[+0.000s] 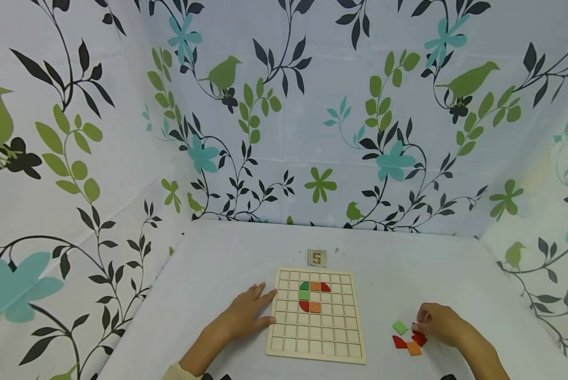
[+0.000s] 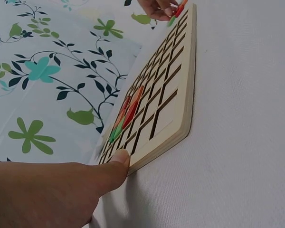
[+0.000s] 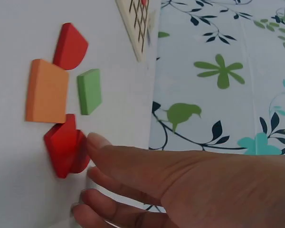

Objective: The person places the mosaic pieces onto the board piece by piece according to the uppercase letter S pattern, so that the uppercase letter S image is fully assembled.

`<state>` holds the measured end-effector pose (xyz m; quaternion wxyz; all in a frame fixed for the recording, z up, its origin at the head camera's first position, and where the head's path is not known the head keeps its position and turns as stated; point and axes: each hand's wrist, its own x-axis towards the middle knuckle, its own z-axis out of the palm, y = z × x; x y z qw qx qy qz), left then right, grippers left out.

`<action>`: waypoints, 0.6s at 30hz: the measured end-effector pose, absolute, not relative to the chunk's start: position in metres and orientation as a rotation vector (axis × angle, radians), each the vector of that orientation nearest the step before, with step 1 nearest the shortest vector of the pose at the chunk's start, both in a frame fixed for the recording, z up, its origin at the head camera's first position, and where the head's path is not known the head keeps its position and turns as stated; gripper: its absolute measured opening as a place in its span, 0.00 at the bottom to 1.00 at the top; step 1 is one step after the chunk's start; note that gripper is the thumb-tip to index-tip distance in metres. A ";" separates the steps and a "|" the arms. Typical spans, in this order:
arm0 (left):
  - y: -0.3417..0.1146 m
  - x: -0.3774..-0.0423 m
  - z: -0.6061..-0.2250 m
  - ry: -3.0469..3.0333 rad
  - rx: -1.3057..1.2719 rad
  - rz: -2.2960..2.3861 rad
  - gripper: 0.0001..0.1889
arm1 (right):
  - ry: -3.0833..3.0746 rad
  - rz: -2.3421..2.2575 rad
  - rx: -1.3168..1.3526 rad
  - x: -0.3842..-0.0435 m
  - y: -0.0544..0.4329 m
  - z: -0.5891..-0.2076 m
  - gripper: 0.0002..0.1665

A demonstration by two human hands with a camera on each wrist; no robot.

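My left hand (image 1: 247, 312) rests at the left edge of a wooden grid board (image 1: 315, 332), fingers spread and thumb (image 2: 118, 161) touching its rim. On the board lie green, orange and red tiles in a partial curved shape, with a light green square (image 1: 304, 295) on its left side. To the right of the board, my right hand (image 1: 439, 323) pinches a red rounded tile (image 3: 81, 154) at its fingertips. That tile is partly behind another red tile (image 3: 61, 147). Close by lie an orange square (image 3: 47, 92), a red quarter-round (image 3: 70, 46) and a green square (image 3: 89, 91).
A small patterned card (image 1: 317, 258) with an S-like figure lies behind the board. White cloth covers the table (image 1: 388, 264). Printed fabric (image 1: 284, 132) with leaves and birds hangs around the back and sides.
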<state>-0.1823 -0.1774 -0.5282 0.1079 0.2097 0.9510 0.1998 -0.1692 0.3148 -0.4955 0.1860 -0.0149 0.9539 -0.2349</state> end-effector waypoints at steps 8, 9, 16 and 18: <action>-0.178 -0.182 -0.529 2.804 0.634 0.592 0.39 | 2.687 -0.696 -0.013 -0.165 0.317 -0.504 0.12; -0.178 -0.183 -0.530 2.803 0.635 0.591 0.39 | 2.688 -0.697 -0.013 -0.165 0.317 -0.505 0.13; -0.178 -0.183 -0.531 2.800 0.633 0.594 0.39 | 2.698 -0.757 -0.039 -0.164 0.314 -0.511 0.12; -0.178 -0.183 -0.530 2.803 0.634 0.595 0.39 | 2.718 -0.768 -0.054 -0.165 0.314 -0.513 0.12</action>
